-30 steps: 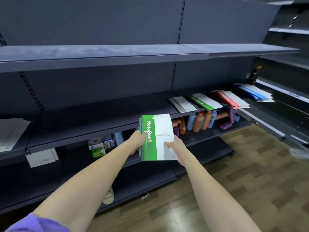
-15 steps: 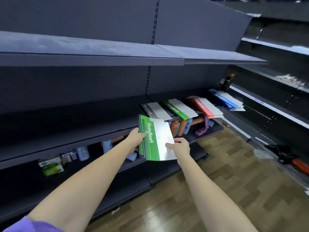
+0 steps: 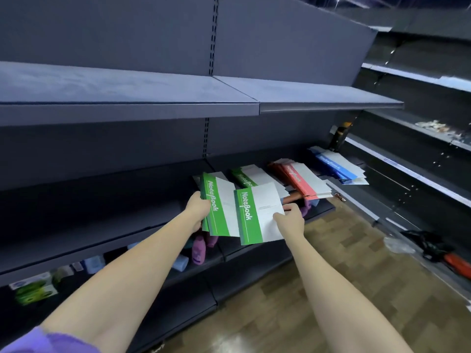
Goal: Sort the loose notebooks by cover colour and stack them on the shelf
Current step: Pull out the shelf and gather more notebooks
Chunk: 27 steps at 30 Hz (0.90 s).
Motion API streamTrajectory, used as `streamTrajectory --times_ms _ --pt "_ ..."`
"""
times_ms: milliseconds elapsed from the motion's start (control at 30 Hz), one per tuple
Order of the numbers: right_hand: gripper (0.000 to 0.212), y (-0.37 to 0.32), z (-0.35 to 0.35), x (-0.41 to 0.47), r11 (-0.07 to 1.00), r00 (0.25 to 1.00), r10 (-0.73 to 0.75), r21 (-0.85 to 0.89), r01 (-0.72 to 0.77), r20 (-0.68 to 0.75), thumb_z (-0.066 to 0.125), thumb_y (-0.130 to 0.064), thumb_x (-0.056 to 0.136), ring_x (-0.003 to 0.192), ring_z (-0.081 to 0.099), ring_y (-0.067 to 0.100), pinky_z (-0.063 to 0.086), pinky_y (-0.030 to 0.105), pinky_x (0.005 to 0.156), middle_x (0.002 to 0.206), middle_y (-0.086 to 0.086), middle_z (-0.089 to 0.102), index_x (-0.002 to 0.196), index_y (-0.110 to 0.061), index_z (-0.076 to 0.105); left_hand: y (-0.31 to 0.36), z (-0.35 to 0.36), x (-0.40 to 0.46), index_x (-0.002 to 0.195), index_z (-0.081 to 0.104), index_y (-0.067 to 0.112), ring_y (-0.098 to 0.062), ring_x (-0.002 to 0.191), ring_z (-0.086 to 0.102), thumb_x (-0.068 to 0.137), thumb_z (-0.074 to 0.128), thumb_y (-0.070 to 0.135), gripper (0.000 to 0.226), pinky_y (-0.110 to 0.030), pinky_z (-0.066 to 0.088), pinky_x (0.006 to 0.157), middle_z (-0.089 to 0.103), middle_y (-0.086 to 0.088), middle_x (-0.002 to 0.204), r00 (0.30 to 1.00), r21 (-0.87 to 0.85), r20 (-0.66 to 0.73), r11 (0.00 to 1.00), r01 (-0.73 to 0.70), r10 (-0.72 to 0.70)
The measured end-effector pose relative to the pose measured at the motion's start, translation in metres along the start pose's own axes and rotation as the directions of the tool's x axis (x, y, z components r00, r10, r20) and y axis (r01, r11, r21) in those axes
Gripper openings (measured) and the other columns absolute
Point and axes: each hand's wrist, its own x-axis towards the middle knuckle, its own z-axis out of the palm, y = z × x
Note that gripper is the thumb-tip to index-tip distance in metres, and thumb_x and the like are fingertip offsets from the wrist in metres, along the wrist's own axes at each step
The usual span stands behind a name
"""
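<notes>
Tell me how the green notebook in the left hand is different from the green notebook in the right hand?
The left hand grips the left-hand notebook at its green spine edge; the right hand pinches the right-hand notebook at its white edge. The left-hand notebook looks like several held together; the right-hand notebook looks single. The right-hand notebook overlaps in front of the left-hand notebook. Both have a green band reading NoteBook and a white cover.

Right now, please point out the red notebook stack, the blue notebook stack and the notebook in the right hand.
red notebook stack (image 3: 297, 180), head view, top cover's red band
blue notebook stack (image 3: 332, 165), head view, blue band
notebook in right hand (image 3: 248, 215), head view, green band
</notes>
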Motion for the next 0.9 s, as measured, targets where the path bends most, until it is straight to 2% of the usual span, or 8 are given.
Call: streamTrajectory --times_ms 133,267,333,500,567,633,767,900 --pt "0.031 -0.003 -0.006 0.038 0.992 0.992 -0.124 -0.035 0.124 0.008 0.056 -0.004 0.090 0.091 0.053 0.025 0.035 0.029 0.071 0.106 0.005 0.057 0.118 -0.016 0.053 0.012 0.019 0.008 0.105 0.052 0.009 -0.020 0.069 0.062 0.103 0.042 0.005 0.010 -0.025 0.049 0.040 0.062 -0.008 0.088 0.999 -0.050 -0.048 0.999 -0.016 0.014" --pt "0.028 -0.001 -0.005 0.090 0.970 0.982 -0.189 -0.150 0.191 0.027 0.051 -0.003 0.089 0.087 0.054 0.022 0.036 0.028 0.067 0.111 0.008 0.065 0.110 -0.011 0.069 0.015 0.036 0.029 0.116 0.055 0.005 -0.032 0.090 0.066 0.101 0.044 0.005 0.019 -0.044 0.058 0.080 0.067 -0.016 0.106 0.993 -0.018 -0.117 1.000 -0.015 0.013" --pt "0.030 0.001 -0.009 0.114 0.949 0.970 -0.234 -0.200 0.243 0.068 0.050 -0.002 0.090 0.087 0.055 0.021 0.043 0.030 0.071 0.116 0.006 0.063 0.111 -0.009 0.069 0.017 0.046 0.036 0.116 0.055 0.006 -0.032 0.092 0.065 0.100 0.044 0.005 0.019 -0.046 0.056 0.086 0.066 -0.016 0.106 0.988 -0.019 -0.154 1.000 -0.001 -0.002" --pt "0.031 -0.001 -0.007 0.168 0.881 0.926 -0.306 -0.303 0.363 0.219 0.050 -0.009 0.092 0.086 0.054 0.023 0.045 0.032 0.073 0.125 0.007 0.054 0.120 -0.010 0.063 0.020 0.075 0.047 0.116 0.054 0.011 -0.023 0.078 0.061 0.101 0.041 0.005 0.021 -0.031 0.050 0.064 0.062 -0.008 0.094 0.968 0.025 -0.250 1.000 0.013 -0.006" --pt "0.034 -0.003 0.001 0.181 0.836 0.897 -0.320 -0.356 0.419 0.304 0.047 -0.009 0.094 0.099 0.056 0.030 0.044 0.034 0.076 0.128 0.012 0.048 0.125 -0.008 0.059 0.023 0.084 0.051 0.114 0.053 0.012 -0.019 0.074 0.059 0.102 0.041 0.006 0.018 -0.028 0.046 0.057 0.061 -0.005 0.089 0.960 0.035 -0.281 0.999 0.009 0.001" --pt "0.032 -0.001 0.007 0.191 0.732 0.854 -0.360 -0.453 0.509 0.377 0.045 -0.010 0.095 0.114 0.051 0.035 0.041 0.037 0.081 0.126 0.015 0.047 0.125 -0.006 0.056 0.025 0.092 0.054 0.115 0.052 0.011 -0.019 0.073 0.059 0.103 0.041 0.007 0.018 -0.029 0.045 0.055 0.061 -0.006 0.088 0.948 0.026 -0.317 1.000 0.004 0.005" --pt "0.033 0.011 0.011 0.205 0.484 0.794 -0.352 -0.630 0.607 0.496 0.044 -0.018 0.095 0.119 0.044 0.033 0.039 0.040 0.096 0.129 0.016 0.050 0.125 -0.012 0.055 0.024 0.102 0.059 0.124 0.051 0.008 -0.021 0.075 0.062 0.103 0.042 0.009 0.023 -0.030 0.048 0.056 0.063 -0.008 0.094 0.919 -0.015 -0.394 1.000 0.014 -0.018" --pt "0.033 0.018 0.009 0.215 0.478 0.760 -0.348 -0.594 0.647 0.549 0.043 -0.019 0.095 0.121 0.045 0.033 0.038 0.042 0.097 0.132 0.015 0.050 0.127 -0.014 0.051 0.025 0.113 0.056 0.134 0.048 0.008 -0.022 0.078 0.065 0.102 0.045 0.010 0.032 -0.030 0.052 0.056 0.065 -0.011 0.103 0.899 -0.026 -0.438 1.000 0.011 -0.022"
